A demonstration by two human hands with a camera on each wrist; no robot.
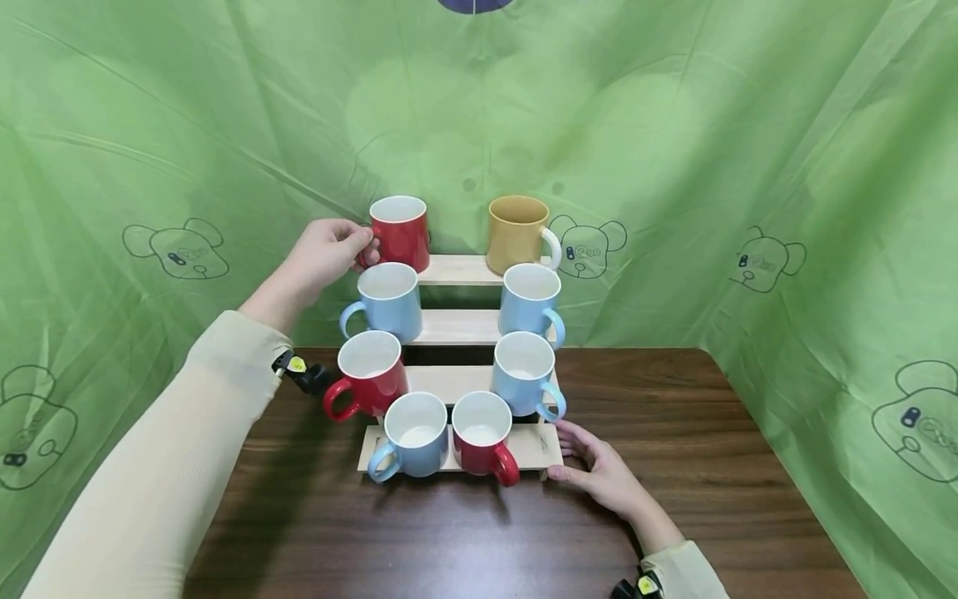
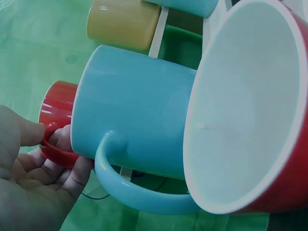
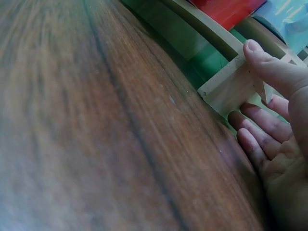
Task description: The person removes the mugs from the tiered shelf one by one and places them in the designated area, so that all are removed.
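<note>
On the top step of a wooden tiered rack (image 1: pixel 458 269), my left hand (image 1: pixel 329 254) pinches the handle of a red mug (image 1: pixel 400 237). The left wrist view shows thumb and fingers at that red handle (image 2: pixel 60 155), partly behind a light blue mug (image 2: pixel 134 110). Low at the rack's right end, my right hand (image 1: pixel 606 474) holds the bottom step. From the right wrist, the thumb (image 3: pixel 257 55) lies against the end of the wooden board (image 3: pixel 231 86), with curved fingers (image 3: pixel 264 122) at its other side. How firmly it grips cannot be told.
A yellow mug (image 1: pixel 516 237) stands top right. Below it are two light blue mugs, one (image 1: pixel 527 299) above the other (image 1: pixel 521 374). A red mug (image 1: pixel 370 374) stands third-step left; a blue mug (image 1: pixel 415 437) and red mug (image 1: pixel 479 433) stand in front. Green cloth (image 1: pixel 636 125) surrounds the wooden table (image 1: pixel 636 391).
</note>
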